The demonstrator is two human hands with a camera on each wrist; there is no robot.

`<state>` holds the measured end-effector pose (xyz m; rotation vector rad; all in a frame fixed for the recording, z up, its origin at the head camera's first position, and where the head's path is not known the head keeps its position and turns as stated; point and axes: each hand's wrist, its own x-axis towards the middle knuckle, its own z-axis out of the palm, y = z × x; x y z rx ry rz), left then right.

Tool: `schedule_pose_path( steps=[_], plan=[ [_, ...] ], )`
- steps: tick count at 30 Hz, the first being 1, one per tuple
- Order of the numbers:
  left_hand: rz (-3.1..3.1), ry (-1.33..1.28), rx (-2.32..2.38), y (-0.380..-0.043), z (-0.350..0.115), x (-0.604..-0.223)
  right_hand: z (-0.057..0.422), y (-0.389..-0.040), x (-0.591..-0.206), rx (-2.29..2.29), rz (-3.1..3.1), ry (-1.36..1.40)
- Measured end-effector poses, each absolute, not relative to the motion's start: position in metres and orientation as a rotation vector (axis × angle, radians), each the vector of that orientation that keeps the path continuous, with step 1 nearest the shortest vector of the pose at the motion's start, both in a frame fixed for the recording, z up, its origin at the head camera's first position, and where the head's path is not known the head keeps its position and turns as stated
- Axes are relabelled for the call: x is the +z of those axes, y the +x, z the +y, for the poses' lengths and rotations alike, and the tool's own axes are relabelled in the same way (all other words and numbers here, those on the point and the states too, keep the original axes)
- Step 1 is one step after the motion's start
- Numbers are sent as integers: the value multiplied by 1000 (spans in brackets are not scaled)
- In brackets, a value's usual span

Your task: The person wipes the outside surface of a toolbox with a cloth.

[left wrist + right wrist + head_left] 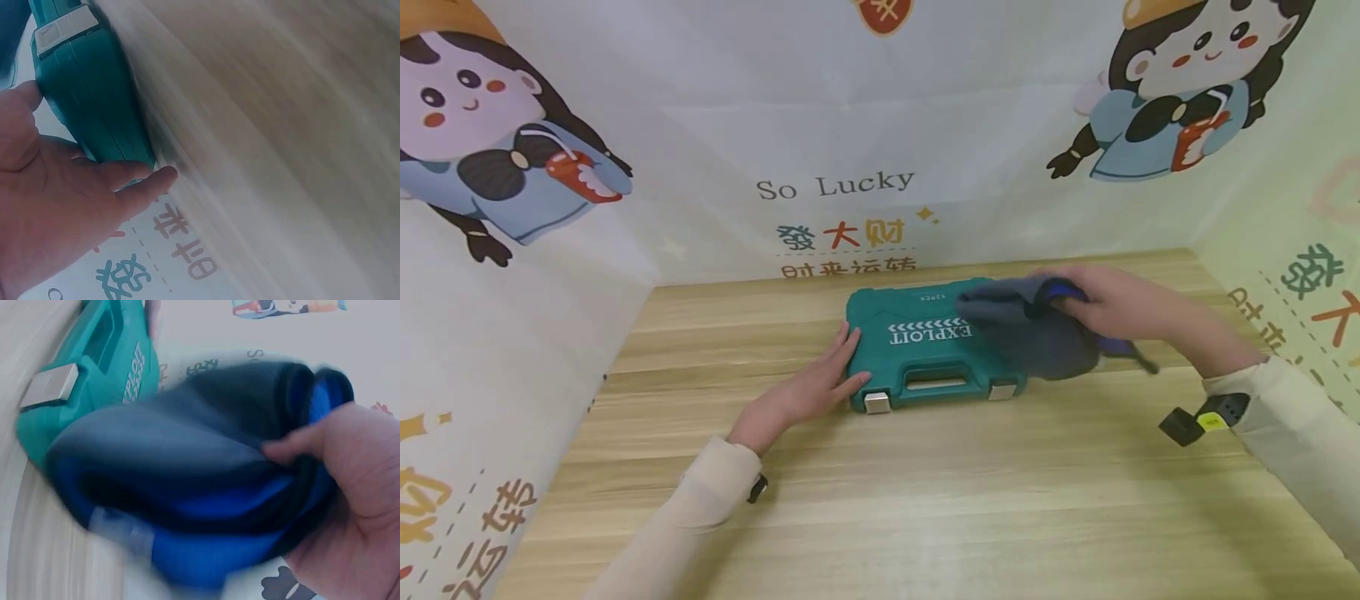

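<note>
A teal plastic tool case [887, 367] with white lettering, a carry handle and two silver latches lies flat on the wooden table. My left hand [816, 379] rests against its left end, fingers straight; in the left wrist view, the fingers of the left hand [69, 181] touch the case's side wall [100, 94]. My right hand [1112, 304] grips a dark grey and blue cloth [1037, 337] over the right part of the case. Blurred in the right wrist view, the folded cloth [169, 437] is pinched between thumb and fingers and shows its blue underside. It hides the case's right end.
The light wooden tabletop [880, 517] extends in front of the case. A white printed backdrop [715, 150] with cartoon figures and lettering stands behind and at both sides. Each sleeve cuff has a small black device [1221, 412] near it.
</note>
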<state>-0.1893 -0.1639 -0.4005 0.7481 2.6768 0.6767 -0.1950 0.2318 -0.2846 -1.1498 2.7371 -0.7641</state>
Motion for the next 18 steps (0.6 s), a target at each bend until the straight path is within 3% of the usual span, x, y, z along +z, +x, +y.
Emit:
schedule_pose_path(
  steps=[10,18],
  plan=[
    [2775,743,775,-186,-153,-390,188,-197,-294,-1098,3100,-850],
    [2608,720,1284,-183,-102,-360,132,-195,-317,-1397,3074,-968]
  ],
)
